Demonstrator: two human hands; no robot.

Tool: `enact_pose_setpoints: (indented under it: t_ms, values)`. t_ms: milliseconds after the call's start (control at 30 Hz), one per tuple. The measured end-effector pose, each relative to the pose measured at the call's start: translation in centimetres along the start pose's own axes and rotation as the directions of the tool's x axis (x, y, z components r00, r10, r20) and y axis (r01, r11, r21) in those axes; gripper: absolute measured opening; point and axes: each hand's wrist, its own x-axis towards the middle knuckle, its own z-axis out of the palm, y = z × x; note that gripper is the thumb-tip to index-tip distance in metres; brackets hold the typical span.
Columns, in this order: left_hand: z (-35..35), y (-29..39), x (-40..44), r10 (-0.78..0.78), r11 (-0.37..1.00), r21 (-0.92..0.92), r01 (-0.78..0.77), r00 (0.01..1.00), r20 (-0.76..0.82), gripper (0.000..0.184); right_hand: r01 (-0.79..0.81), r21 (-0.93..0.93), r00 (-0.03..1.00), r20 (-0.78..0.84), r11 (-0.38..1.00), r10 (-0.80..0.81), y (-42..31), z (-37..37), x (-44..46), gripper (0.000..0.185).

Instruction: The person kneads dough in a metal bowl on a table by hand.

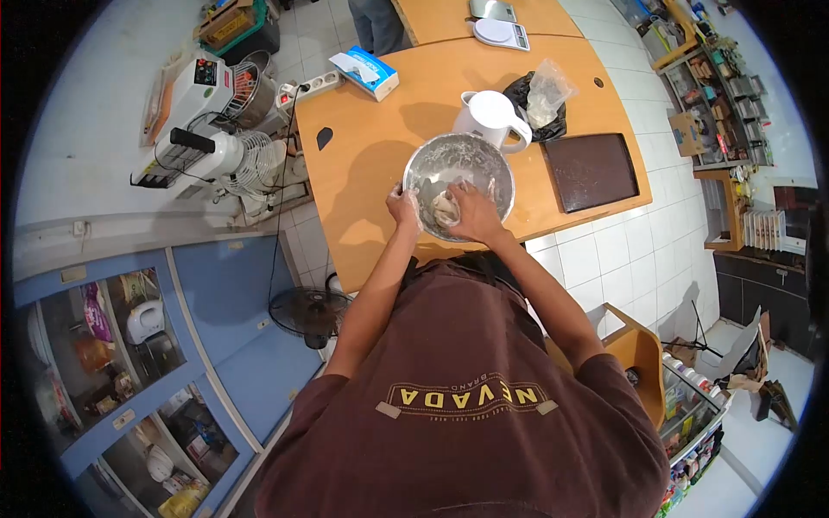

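A metal bowl [471, 148] dusted with flour stands near the front edge of the wooden table [363, 186]. My left hand [403, 209] is closed on the bowl's left rim, its fingers whitened with flour. Inside the bowl, my right hand [473, 212] has its fingers curled on a pale lump of dough [445, 210]. Flour clings to the bowl's inner wall. Directly behind the bowl is a white pitcher [490, 112] with its handle to the right.
A dark tray [592, 171] lies right of the bowl. Behind stand a black bag [550, 131] with a clear bag [547, 93], a white scale [499, 33], a blue tissue box [370, 73] and a power strip [321, 84]. A person's legs [376, 26] show beyond the table.
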Motion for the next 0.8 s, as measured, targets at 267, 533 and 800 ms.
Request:
enact_pose_setpoints:
  t_ms: [267,533,800]
  values:
    - [-0.9,-0.8,0.1,0.002,1.0,-0.01,-0.002,0.999,0.035,0.026,-0.165,-0.192,0.984,-0.093,0.967,0.149,-0.3,4.7,3.1,0.067]
    - [-0.6,-0.8,-0.1,-0.07,0.996,-0.056,0.071,0.997,0.021,0.022,-0.01,-0.295,0.998,-0.058,0.955,-0.007,2.1,7.9,3.0,0.071]
    - [-1.0,-2.1,0.9,-0.018,1.0,-0.011,0.018,0.999,0.041,0.027,-0.018,-0.086,0.995,-0.104,0.996,0.009,4.0,7.5,5.2,0.057]
